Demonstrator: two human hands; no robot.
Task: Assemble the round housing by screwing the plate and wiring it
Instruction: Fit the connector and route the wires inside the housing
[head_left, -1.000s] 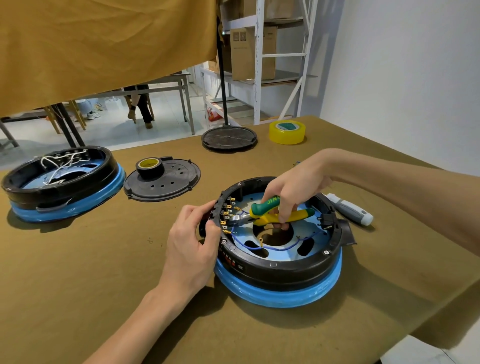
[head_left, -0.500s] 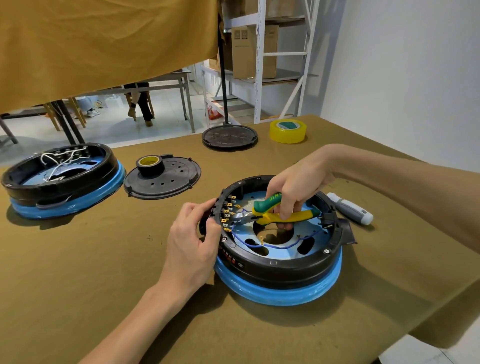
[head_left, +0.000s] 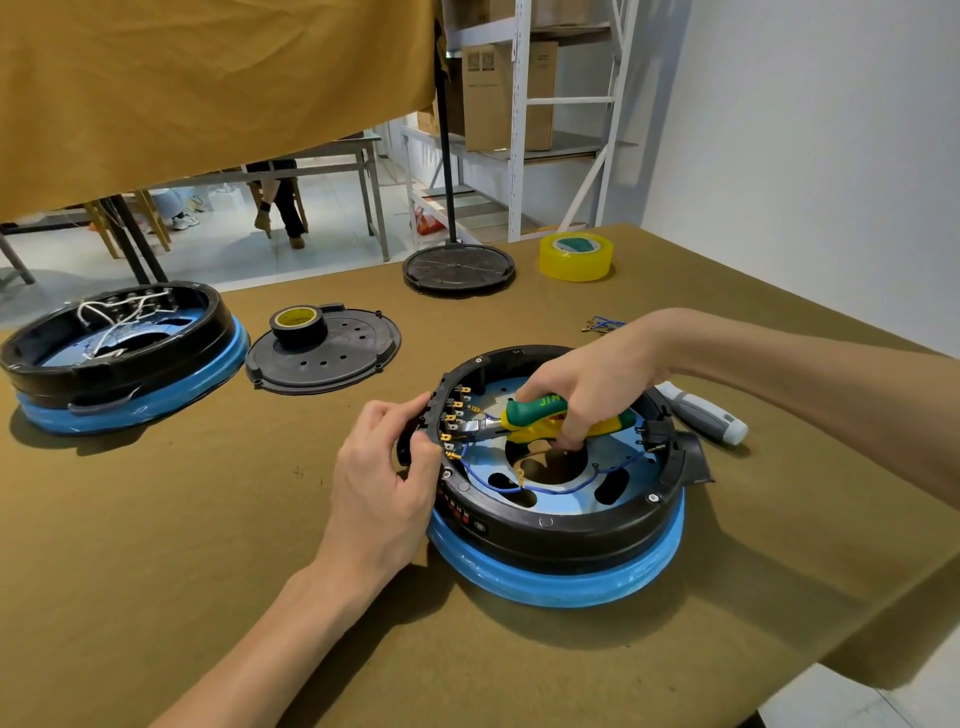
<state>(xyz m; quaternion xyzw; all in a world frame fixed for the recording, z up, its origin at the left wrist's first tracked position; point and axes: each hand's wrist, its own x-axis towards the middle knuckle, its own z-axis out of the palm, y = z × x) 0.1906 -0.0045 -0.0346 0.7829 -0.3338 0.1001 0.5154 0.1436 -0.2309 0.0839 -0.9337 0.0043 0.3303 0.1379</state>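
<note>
The round housing (head_left: 561, 525) is black with a blue base and lies open-side up before me. A light blue plate (head_left: 618, 467) fills its floor, and a blue wire (head_left: 498, 486) loops across it. Brass terminals (head_left: 453, 422) line the inner left wall. My right hand (head_left: 587, 387) grips green-and-yellow pliers (head_left: 540, 421) inside the housing, their jaws at the terminals. My left hand (head_left: 387, 467) grips the housing's left rim beside those terminals.
A second housing (head_left: 119, 364) with white wires sits far left. A black cover plate (head_left: 324, 356) carries a black tape roll (head_left: 298, 325). A yellow tape roll (head_left: 575, 257), a round stand base (head_left: 460, 270), loose blue wires (head_left: 602, 325) and a grey-white screwdriver (head_left: 701, 415) lie behind.
The pliers' jaws stay at the terminals with only slight shifts of my right hand. My left hand keeps its hold on the rim.
</note>
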